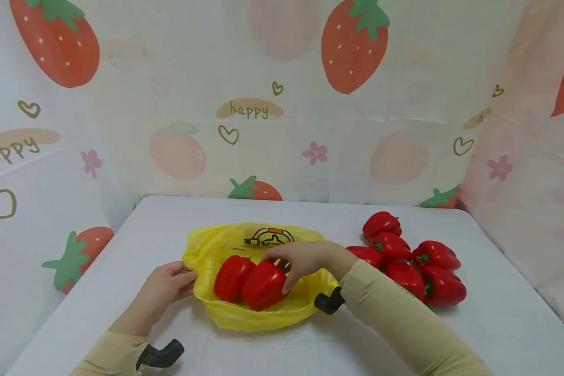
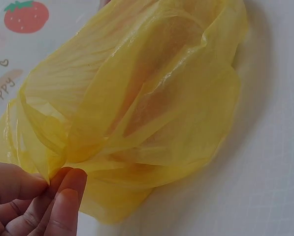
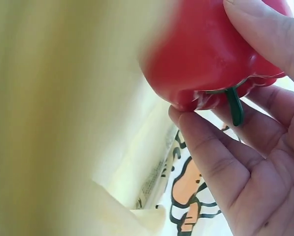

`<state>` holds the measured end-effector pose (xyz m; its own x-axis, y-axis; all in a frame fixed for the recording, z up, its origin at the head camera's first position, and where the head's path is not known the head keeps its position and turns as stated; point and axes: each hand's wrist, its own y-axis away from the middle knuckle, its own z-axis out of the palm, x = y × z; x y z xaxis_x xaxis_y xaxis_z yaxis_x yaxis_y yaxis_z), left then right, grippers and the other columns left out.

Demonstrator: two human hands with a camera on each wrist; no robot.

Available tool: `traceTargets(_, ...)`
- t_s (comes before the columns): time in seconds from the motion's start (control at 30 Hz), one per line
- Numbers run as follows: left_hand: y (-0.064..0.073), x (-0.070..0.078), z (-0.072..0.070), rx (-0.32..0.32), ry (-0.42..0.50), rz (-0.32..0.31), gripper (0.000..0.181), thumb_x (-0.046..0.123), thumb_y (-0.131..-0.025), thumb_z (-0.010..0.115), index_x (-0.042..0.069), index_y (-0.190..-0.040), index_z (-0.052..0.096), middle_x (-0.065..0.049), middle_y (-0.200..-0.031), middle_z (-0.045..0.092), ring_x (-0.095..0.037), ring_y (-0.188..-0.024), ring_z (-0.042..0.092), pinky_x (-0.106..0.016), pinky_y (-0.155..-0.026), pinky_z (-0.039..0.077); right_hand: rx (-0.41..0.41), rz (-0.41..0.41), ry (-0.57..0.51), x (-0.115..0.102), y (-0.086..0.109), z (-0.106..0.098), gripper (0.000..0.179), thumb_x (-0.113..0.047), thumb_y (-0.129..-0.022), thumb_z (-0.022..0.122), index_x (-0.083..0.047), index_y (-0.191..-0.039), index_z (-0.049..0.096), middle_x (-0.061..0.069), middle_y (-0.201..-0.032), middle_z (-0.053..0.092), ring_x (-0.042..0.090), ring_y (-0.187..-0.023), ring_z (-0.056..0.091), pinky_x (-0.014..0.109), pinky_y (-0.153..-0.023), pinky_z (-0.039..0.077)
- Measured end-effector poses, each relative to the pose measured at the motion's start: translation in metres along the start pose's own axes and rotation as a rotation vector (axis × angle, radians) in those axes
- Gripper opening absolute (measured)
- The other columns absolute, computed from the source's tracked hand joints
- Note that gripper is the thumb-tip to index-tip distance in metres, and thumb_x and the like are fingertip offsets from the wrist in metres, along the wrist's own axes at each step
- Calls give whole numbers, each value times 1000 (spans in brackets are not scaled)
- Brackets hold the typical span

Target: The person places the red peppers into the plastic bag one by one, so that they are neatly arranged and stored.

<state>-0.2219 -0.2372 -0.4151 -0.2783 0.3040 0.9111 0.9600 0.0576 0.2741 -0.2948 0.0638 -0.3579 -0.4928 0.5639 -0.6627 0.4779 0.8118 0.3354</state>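
A yellow plastic bag (image 1: 244,319) lies with its mouth wide open on the white table. My left hand (image 1: 165,288) pinches the left edge of the bag between thumb and fingers, seen close up on the thin film (image 2: 151,113) in the left wrist view. Inside the bag mouth, my right hand (image 1: 305,259) grips a red bell pepper (image 1: 265,286) with the thumb on one side and the fingers on the other. The green stem (image 3: 234,105) of this pepper points toward the palm. A second red bell pepper (image 1: 232,278) sits in the bag just left of it.
Several more red bell peppers (image 1: 437,256) are grouped on the table (image 1: 498,324) to the right of the bag, partly behind the right forearm. A fabric backdrop (image 1: 348,115) printed with strawberries and hearts rises along the table's back and sides.
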Motion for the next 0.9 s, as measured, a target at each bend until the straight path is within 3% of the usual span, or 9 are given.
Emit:
traceTargets(0.47,-1,-4,1,-4,6,10,45,27,-89,60,2,-125,52,-10,-108,62,-16,-83,63,-28,-76,54,4,23,-6,-2,-8,7,58,-17,-72,78,-26,-122,50,-14,-109,54,8,-102,51,21,-81,48)
traceTargets(0.67,-1,-4,0,-4,5,6,44,27,-89,59,3,-125,52,-10,-107,63,-16,-83,62,-27,-76,54,-10,64,35,-5,-8,6,62,-16,-72,78,-24,-126,49,-13,-111,54,9,-102,50,21,-82,47)
traceTargets(0.9,0,-4,-1,-4,8,5,43,26,-90,59,2,-125,52,-10,-108,62,-15,-83,62,-27,-76,53,-17,33,100,-9,-7,0,55,-16,-74,76,-18,-124,53,-11,-108,58,10,-102,53,21,-83,47)
